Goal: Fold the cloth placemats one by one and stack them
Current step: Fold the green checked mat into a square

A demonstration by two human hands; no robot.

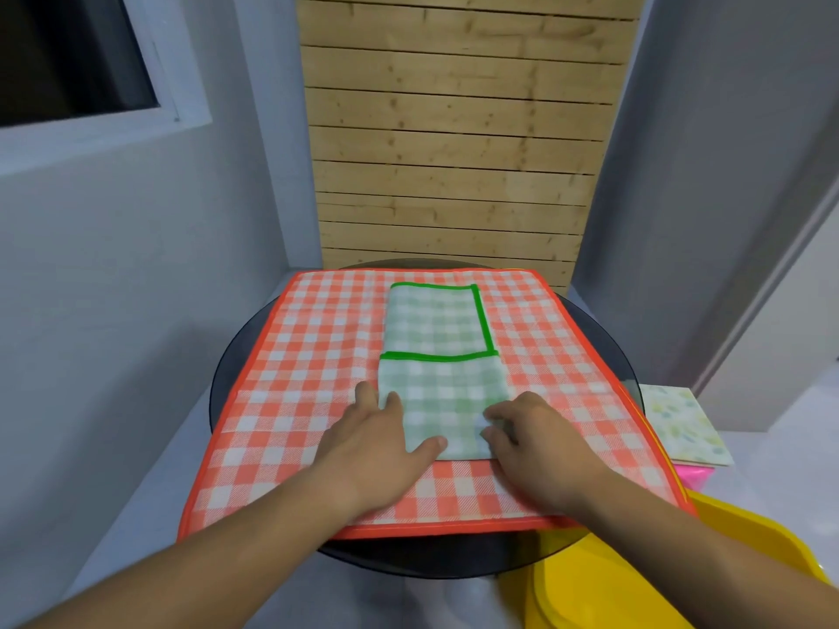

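A green-checked placemat (438, 356) with a bright green border lies folded into a long strip on top of a large orange-checked placemat (295, 365) spread flat over a round dark glass table (604, 338). My left hand (381, 442) rests flat on the strip's near left corner, fingers straight and thumb across the cloth. My right hand (531, 438) is at the near right corner, its fingertips curled and pinching the green cloth's edge.
A yellow plastic bin (658, 578) stands at the lower right, against the table's edge. A pale floral cloth (681, 424) lies on something pink (690, 474) to the right. A wooden slat panel (454, 143) rises behind the table, with grey walls either side.
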